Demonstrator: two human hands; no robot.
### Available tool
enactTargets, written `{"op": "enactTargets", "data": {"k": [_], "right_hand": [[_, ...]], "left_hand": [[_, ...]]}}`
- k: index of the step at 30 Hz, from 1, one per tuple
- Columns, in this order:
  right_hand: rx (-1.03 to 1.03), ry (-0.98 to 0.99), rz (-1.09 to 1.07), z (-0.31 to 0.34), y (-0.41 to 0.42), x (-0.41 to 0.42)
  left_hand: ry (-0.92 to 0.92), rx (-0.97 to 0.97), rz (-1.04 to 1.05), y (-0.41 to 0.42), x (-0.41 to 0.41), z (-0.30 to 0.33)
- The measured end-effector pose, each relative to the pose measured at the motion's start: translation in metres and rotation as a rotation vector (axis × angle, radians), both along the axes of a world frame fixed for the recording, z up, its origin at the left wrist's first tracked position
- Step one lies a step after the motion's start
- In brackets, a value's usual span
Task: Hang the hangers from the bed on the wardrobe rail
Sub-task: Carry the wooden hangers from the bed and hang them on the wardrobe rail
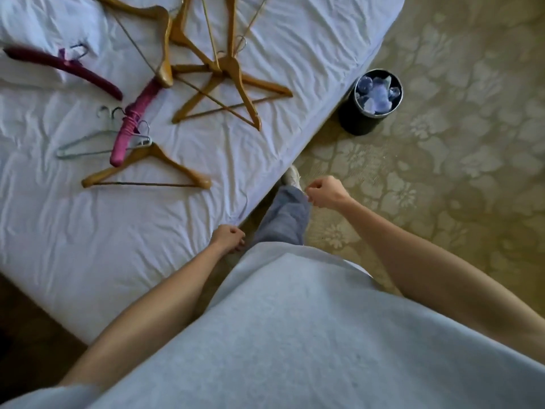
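Here we are at the edge of the bed (pixel 147 237), and the hangers are all on its white sheet, none of them in a hand yet. Nearest the bed's near edge lies a wooden hanger (pixel 146 172), flat, its bar running roughly along that edge, which I'd judge makes it the easy first pick. Just beyond it, further onto the bed, a pink padded hanger (pixel 134 121) lies across a pale wire hanger (pixel 88 143), hooks bunched together, so those two could snag if lifted carelessly. Deeper on the bed sits a tangle of wooden hangers (pixel 218 81), crossed over one another as if dropped in a heap, and off toward the bed's far left a dark maroon padded hanger (pixel 65 69) lies alone. The left hand (pixel 227 238) hangs loosely curled right at the bed's near edge, holding nothing; the right hand (pixel 326 192) is off the bed over the patterned carpet (pixel 457 143), fingers curled in, also empty as far as I can tell. A black waste bin (pixel 370 101) stands on the carpet just beside the bed's corner. No wardrobe rail in view. No brand, label or readable writing anywhere.
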State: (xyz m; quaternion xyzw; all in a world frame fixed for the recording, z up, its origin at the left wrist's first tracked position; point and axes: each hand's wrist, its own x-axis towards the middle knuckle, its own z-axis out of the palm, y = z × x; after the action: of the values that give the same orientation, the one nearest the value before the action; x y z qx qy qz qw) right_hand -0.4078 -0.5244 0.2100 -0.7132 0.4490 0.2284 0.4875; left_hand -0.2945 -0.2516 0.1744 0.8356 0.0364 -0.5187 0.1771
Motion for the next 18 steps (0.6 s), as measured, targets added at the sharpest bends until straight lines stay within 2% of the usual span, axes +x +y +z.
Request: {"op": "enactTargets", "data": {"k": [5, 8, 18], "right_hand": [[-0.031, 0.012, 0.145, -0.007, -0.070, 0.101], [-0.039, 0.097, 0.237, -0.008, -0.117, 0.136], [-0.135, 0.270, 0.317, -0.009, -0.251, 0.189]], "left_hand": [[0.066, 0.060, 0.136, -0.044, 0.051, -0.018], [0.081, 0.045, 0.170, -0.091, 0.086, -0.018], [0.046, -0.208, 0.284, -0.261, 0.203, 0.003]]}}
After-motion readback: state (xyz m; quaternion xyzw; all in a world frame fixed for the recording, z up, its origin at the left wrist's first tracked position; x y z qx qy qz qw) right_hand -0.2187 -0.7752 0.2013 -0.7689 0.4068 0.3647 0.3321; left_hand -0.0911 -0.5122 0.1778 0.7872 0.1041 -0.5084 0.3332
